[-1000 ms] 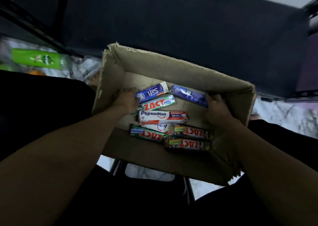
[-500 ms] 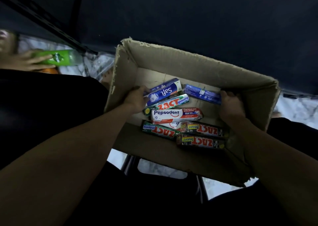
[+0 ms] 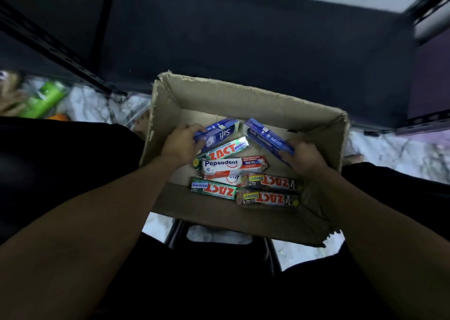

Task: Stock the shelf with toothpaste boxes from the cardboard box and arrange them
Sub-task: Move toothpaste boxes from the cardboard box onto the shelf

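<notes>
An open cardboard box point(image 3: 243, 95) sits in front of me with toothpaste boxes inside. My left hand point(image 3: 181, 142) grips one end of a blue Safi box point(image 3: 220, 131), lifted off the pile. My right hand point(image 3: 302, 157) grips a second blue Safi box point(image 3: 264, 135), tilted up toward the box's middle. Below them lie a green Zact box point(image 3: 225, 149), a white Pepsodent box point(image 3: 233, 166), another green Zact box point(image 3: 214, 189) and two dark Zact boxes point(image 3: 270, 185). The dark shelf point(image 3: 243, 39) runs behind the cardboard box.
A green bottle point(image 3: 45, 98) lies on the marbled floor point(image 3: 389, 154) at the far left, next to a blurred hand of another person point(image 3: 9, 98). A dark stool frame point(image 3: 219, 237) shows under the cardboard box. Black shelf rails point(image 3: 48, 49) cross the upper left.
Both hands have closed on the two blue Safi boxes and raised them off the pile. The right one now tilts upward. The view has shifted, so the cardboard box sits further right.
</notes>
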### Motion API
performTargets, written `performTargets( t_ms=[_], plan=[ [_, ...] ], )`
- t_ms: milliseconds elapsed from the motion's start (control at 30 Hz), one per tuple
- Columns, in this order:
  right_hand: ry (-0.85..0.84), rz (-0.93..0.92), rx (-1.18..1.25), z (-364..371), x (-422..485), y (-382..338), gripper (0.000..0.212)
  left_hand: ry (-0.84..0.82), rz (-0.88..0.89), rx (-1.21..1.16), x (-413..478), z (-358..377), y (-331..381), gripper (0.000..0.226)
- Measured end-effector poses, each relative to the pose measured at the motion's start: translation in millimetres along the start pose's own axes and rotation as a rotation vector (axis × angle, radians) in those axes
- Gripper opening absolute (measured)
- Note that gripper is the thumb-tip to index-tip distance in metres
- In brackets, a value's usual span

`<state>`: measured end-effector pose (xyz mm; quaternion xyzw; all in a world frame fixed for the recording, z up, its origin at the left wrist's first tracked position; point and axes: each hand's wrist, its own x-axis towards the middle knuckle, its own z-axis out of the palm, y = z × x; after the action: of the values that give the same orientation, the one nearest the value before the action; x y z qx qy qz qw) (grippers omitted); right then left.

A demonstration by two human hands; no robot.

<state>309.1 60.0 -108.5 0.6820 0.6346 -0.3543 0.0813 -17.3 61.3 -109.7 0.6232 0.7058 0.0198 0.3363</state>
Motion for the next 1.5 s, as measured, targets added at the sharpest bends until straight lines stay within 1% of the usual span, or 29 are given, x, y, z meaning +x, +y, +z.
performTargets(
  t_ms=[67,167,233,333,500,600,667,767,833,967,1067,1167,1333,1400,1500],
  plan=[
    [0.007,-0.001,-0.014,-11,-10,-3,0.032,-0.002,0.005,-0.042,-3,-13,9,0.029],
    [0.039,-0.049,-0.016,-34,-26,-14,0.035,0.001,0.006,-0.151,-8,-38,23,0.025],
    [0.061,-0.093,-0.046,-53,-37,-26,0.037,0.025,0.002,-0.211,-15,-60,34,0.022],
    [0.102,-0.152,-0.081,-86,-61,-43,0.039,0.105,0.034,-0.221,-26,-102,53,0.024],
    [0.217,-0.289,-0.064,-145,-114,-72,0.039,0.314,0.181,-0.253,-68,-178,85,0.034],
    [0.324,-0.372,-0.095,-186,-152,-95,0.049,0.442,0.313,-0.289,-110,-223,103,0.039],
    [0.403,-0.455,-0.11,-214,-182,-114,0.052,0.513,0.378,-0.313,-139,-256,111,0.035],
    [0.514,-0.58,-0.1,-249,-224,-141,0.046,0.596,0.448,-0.294,-186,-306,118,0.031],
    [0.562,-0.63,-0.081,-268,-249,-155,0.042,0.636,0.509,-0.292,-217,-337,122,0.032],
    [0.646,-0.734,-0.008,-302,-289,-185,0.043,0.731,0.606,-0.263,-270,-388,129,0.034],
    [0.727,-0.782,0.061,-323,-307,-205,0.044,0.823,0.681,-0.269,-300,-415,135,0.031],
    [0.822,-0.81,0.128,-341,-314,-220,0.042,0.981,0.729,-0.271,-315,-437,142,0.028],
    [0.92,-0.756,0.207,-373,-314,-236,0.038,1.259,0.736,-0.345,-300,-467,154,0.027],
    [0.945,-0.712,0.222,-385,-311,-240,0.039,1.341,0.722,-0.36,-283,-479,160,0.026],
    [1.001,-0.633,0.28,-399,-305,-245,0.036,1.411,0.658,-0.334,-247,-494,168,0.025]
  ],
)
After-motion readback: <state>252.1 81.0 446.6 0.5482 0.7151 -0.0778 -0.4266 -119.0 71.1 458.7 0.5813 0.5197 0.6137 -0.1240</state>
